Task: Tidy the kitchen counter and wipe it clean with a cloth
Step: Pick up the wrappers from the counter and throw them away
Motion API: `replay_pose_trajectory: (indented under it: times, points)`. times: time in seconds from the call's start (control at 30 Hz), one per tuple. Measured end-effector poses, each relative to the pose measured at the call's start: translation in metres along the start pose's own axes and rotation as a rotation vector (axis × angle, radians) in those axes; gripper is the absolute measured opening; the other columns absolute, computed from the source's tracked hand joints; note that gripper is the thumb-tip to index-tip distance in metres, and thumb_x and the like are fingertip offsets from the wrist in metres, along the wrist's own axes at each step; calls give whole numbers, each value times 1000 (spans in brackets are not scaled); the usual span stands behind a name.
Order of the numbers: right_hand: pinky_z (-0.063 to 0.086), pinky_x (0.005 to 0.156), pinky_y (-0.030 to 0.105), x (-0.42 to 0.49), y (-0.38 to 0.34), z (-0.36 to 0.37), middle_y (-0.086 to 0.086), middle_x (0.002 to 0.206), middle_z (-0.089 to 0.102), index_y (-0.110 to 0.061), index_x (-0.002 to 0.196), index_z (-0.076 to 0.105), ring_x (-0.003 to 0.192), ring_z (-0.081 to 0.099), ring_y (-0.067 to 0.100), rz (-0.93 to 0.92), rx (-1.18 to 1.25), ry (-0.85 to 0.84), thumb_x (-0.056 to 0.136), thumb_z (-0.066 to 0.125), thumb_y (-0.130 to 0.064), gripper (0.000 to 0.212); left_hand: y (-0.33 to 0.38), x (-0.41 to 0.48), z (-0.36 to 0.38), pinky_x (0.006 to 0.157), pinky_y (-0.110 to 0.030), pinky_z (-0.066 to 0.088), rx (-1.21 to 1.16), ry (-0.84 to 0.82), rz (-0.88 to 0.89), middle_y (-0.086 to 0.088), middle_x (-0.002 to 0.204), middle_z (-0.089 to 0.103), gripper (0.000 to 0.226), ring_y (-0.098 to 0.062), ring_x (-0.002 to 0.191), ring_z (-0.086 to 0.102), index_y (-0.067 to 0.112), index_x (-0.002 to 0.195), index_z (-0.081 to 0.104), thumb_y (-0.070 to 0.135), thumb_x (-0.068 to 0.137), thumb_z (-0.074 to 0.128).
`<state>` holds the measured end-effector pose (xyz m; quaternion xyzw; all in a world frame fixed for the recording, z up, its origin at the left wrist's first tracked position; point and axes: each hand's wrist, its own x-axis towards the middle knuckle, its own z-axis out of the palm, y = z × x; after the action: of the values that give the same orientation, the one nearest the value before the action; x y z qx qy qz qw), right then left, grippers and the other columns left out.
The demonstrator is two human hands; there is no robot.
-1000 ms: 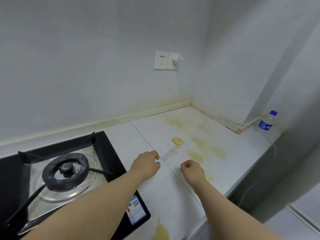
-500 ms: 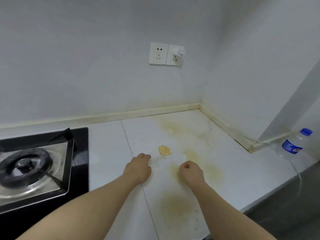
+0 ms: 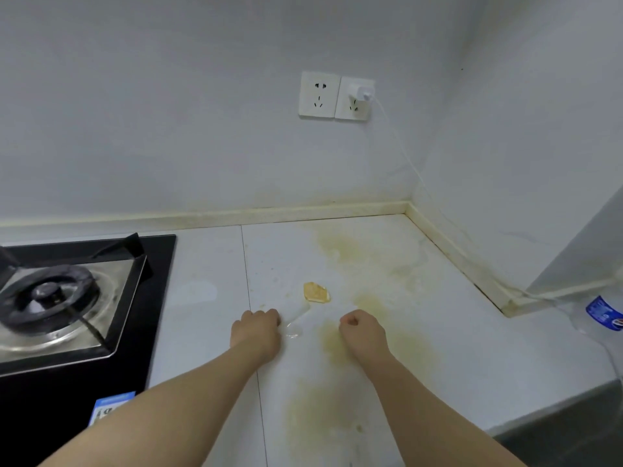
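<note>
Beyond the left hand (image 3: 256,333), perhaps pinching clear film (image 3: 297,319), and the right hand (image 3: 362,333), fisted empty, lift the yellow scrap (image 3: 316,292) before wiping.

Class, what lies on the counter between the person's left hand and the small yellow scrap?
In the head view, a strip of clear film runs from the left hand toward the yellow scrap, lying on the white counter.

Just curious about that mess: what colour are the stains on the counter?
Yellowish-brown stains on the white counter, seen in the head view.
</note>
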<state>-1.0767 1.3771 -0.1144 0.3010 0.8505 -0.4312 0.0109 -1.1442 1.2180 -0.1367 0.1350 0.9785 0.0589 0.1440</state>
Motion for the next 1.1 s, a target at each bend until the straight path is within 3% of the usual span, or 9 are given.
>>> replay_pose_trajectory:
  times: [0.13, 0.23, 0.33, 0.47, 0.53, 0.6, 0.73, 0.9, 1.1]
  points:
    - [36, 76, 20, 6, -4, 2, 10, 114, 63, -9, 111, 62, 95, 55, 22, -62, 10, 8, 88, 47, -8, 27, -10, 0, -10, 81, -31, 42, -226, 12, -55, -8, 104, 54, 17, -24, 95, 48, 13, 95, 50, 13, 94, 33]
    - [39, 91, 26, 17, -14, 11, 12, 127, 55, -10, 121, 58, 113, 53, 27, -186, -146, 13, 89, 48, -8, 34, -21, -1, -16, 65, -27, 37, -598, 22, -177, -4, 87, 55, 19, -23, 79, 47, 14, 75, 42, 13, 94, 37]
    - [31, 108, 33, 28, -26, 20, 8, 152, 28, -20, 137, 45, 137, 29, 28, -336, -473, -52, 92, 43, -14, 45, -23, -3, -21, 53, -24, 36, -992, -22, -319, -6, 75, 60, 17, -19, 60, 52, 14, 79, 45, 8, 93, 36]
    - [22, 113, 38, 46, -40, 28, 1, 160, 1, -31, 146, 25, 146, 5, 28, -388, -677, -171, 95, 36, -17, 54, -32, -6, -25, 60, -27, 44, -1182, -43, -391, -7, 66, 57, 17, -21, 57, 56, 11, 90, 49, 8, 96, 33]
    - [21, 115, 38, 53, -41, 34, 1, 159, 6, -28, 149, 19, 146, 8, 26, -378, -731, -264, 97, 32, -16, 54, -36, -6, -28, 62, -28, 46, -1245, -44, -441, -7, 66, 55, 19, -20, 56, 56, 12, 82, 47, 9, 96, 35]
    - [26, 112, 36, 56, -40, 45, 3, 156, 22, -21, 147, 26, 143, 21, 25, -382, -774, -294, 98, 32, -14, 50, -42, -7, -28, 62, -31, 49, -1277, -45, -463, -7, 72, 55, 20, -21, 60, 59, 13, 79, 46, 10, 96, 36]
    - [41, 85, 32, 57, -42, 55, 9, 123, 51, -13, 114, 52, 107, 48, 26, -437, -842, -110, 93, 35, -2, 29, -52, -10, -24, 54, -29, 48, -1324, -30, -469, -9, 79, 55, 20, -25, 63, 61, 12, 76, 43, 8, 95, 40]
    - [39, 70, 29, 59, -50, 55, 12, 103, 60, -11, 99, 54, 87, 52, 26, -389, -538, -65, 88, 40, 3, 23, -64, -12, -25, 59, -36, 52, -1395, 37, -470, -10, 73, 52, 22, -27, 62, 61, 10, 76, 40, 4, 97, 37]
    - [41, 60, 24, 25, -94, 75, 9, 101, 57, -9, 116, 51, 73, 52, 22, -304, 25, -130, 92, 49, -8, 24, -92, -29, -42, 55, -27, 47, -1415, 102, -466, -6, 73, 53, 19, -18, 60, 53, 15, 90, 47, 1, 94, 35]
